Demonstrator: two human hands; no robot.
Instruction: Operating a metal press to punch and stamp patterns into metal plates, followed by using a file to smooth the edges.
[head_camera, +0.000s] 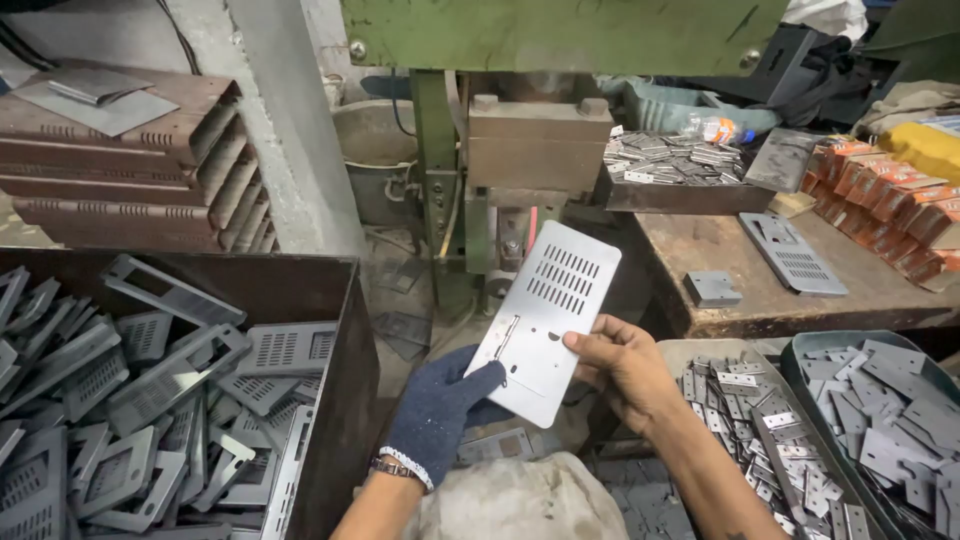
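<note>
Grey sheet-metal plate with slotted vents (545, 320) sits in front of the green press, pinched between the gloved left hand (440, 405) and bare right hand (620, 365). Grip edges only; they look sharp, so keep fingers off the slots.

You're in a metal stamping workshop. Green press (520, 150) stands far centre, its frame worn and grimy. Rusty bin (340, 330) near left holds grey punched plates (150, 400). Trays of small hinges (770, 430) near right, more hinge parts (670, 158) far right on the stained workbench (700, 250). Stacked vented steel channels (130, 170) far left.
</note>
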